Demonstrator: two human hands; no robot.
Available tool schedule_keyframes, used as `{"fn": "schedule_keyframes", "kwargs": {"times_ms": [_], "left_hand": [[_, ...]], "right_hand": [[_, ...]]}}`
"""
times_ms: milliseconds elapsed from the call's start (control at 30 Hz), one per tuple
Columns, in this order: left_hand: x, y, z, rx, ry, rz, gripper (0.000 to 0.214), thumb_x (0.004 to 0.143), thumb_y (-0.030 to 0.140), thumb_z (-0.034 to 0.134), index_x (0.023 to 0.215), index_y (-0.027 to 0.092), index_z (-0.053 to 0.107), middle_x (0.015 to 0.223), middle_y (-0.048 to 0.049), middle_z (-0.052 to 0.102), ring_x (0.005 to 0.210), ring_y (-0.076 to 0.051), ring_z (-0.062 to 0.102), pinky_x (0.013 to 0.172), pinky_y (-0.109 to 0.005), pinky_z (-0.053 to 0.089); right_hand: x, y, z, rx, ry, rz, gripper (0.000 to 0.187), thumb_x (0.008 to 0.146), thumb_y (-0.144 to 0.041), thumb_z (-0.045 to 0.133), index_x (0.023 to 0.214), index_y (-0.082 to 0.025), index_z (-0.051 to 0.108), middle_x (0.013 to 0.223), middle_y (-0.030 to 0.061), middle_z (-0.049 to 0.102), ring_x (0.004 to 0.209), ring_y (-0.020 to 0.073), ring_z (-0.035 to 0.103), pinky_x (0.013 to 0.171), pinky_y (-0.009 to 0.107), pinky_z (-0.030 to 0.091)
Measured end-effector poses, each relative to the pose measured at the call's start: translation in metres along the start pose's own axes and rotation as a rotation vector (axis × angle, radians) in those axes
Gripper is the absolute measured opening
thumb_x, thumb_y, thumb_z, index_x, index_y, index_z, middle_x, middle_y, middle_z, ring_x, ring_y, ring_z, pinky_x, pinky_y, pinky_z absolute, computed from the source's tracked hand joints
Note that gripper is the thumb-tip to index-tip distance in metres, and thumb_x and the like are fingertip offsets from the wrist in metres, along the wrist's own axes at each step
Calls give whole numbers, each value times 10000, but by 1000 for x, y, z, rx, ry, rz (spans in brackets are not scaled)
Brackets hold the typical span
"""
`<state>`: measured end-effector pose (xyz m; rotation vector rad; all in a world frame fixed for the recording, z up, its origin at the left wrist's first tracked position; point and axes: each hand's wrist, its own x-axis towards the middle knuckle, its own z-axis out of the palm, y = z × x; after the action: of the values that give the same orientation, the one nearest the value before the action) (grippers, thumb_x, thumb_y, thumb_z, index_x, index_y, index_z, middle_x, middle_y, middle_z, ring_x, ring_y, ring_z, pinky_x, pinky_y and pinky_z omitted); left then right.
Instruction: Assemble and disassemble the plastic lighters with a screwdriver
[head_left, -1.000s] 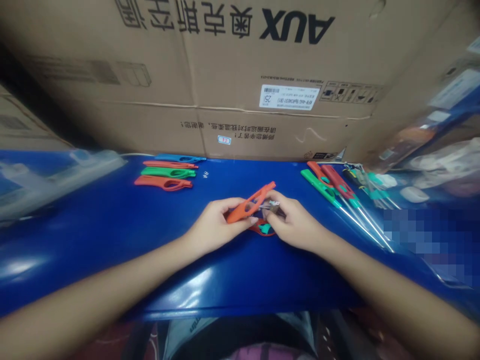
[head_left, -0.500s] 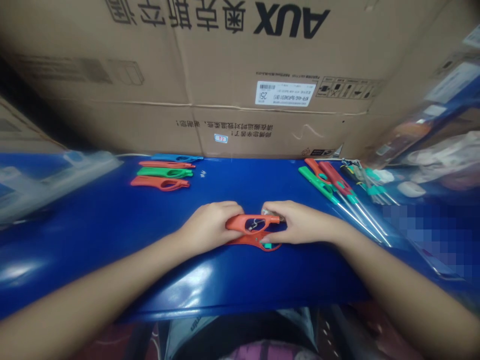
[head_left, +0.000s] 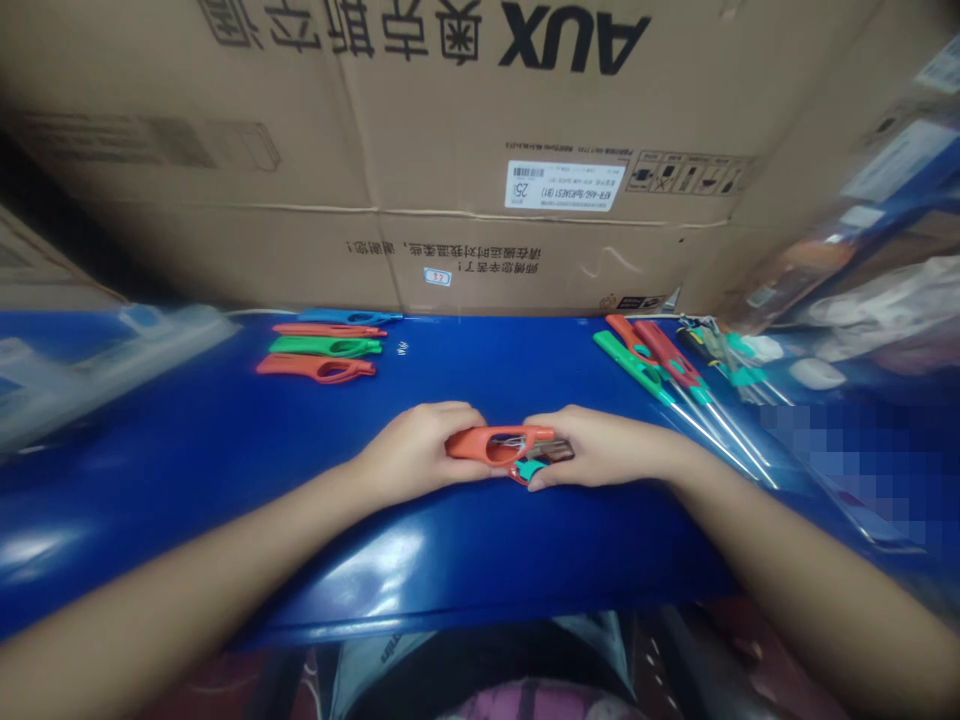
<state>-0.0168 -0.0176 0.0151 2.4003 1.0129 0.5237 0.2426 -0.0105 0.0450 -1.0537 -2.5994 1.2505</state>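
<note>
Over the front middle of the table, my left hand [head_left: 424, 445] is closed on the orange lighter casing [head_left: 480, 445], an open-looped half shell held level. Thin metal wire shows in its loop. My right hand [head_left: 600, 445] grips the lighter's inner parts at the right end, where a brownish piece [head_left: 553, 450] sits between its fingers. Its thumb presses by a green trigger [head_left: 531, 468]. Below the casing, only a sliver of a second orange shell shows; the rest is hidden by the fingers.
On the left lie several lighter shells [head_left: 322, 347] in a row, beside tiny metal bits [head_left: 403, 348]. Assembled long lighters [head_left: 671, 365] and screwdrivers [head_left: 705, 345] lie to the right. A large cardboard box [head_left: 420, 130] closes off the back. A clear plastic tray [head_left: 165, 340] stands far left.
The two orange shells have come together, and the lower one is now mostly covered. More of the green trigger shows by my right thumb. The view has shifted slightly.
</note>
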Motion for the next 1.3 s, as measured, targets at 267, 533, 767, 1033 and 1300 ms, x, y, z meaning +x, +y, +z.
{"fn": "schedule_keyframes", "kwargs": {"times_ms": [267, 533, 767, 1033, 1300], "left_hand": [[-1, 1, 0, 27, -19, 42, 324, 857, 482, 748, 1006, 199, 695, 971, -29, 684, 879, -180, 644, 745, -253, 448], [-1, 2, 2, -27, 19, 23, 282, 857, 441, 757, 1031, 221, 730, 998, -38, 693, 903, -188, 667, 755, -253, 474], [-1, 2, -2, 50, -7, 0, 190, 828, 310, 752, 997, 231, 721, 1004, -16, 690, 901, -184, 668, 738, -249, 470], [-2, 3, -14, 193, -20, -8, 228, 821, 309, 694, 1040, 253, 721, 1008, -7, 688, 872, -179, 664, 712, -242, 464], [-2, 9, -12, 153, 47, 14, 223, 884, 361, 662, 1064, 239, 711, 1014, -26, 701, 882, -183, 666, 720, -247, 480]], "right_hand": [[1, 1, 0, -94, 45, -12, 91, 907, -261, 595, 842, -201, 575, 692, -51, 571, 593, 99, 463, 557, 233, 315], [10, 9, 5, 115, 212, 153, 169, 834, -289, 614, 714, -189, 547, 657, -42, 520, 618, 111, 423, 570, 247, 325], [10, 24, -5, 197, 415, 125, 309, 902, -503, 569, 830, -208, 512, 746, -34, 491, 670, 130, 442, 637, 273, 380], [-28, 70, -79, -218, 991, 557, 221, 925, -429, 535, 868, -219, 578, 862, 43, 652, 788, 198, 578, 745, 307, 445], [-98, 145, -136, -269, 1175, 1006, 188, 952, -281, 556, 931, -135, 672, 898, 143, 670, 927, 293, 644, 847, 446, 506]]}}
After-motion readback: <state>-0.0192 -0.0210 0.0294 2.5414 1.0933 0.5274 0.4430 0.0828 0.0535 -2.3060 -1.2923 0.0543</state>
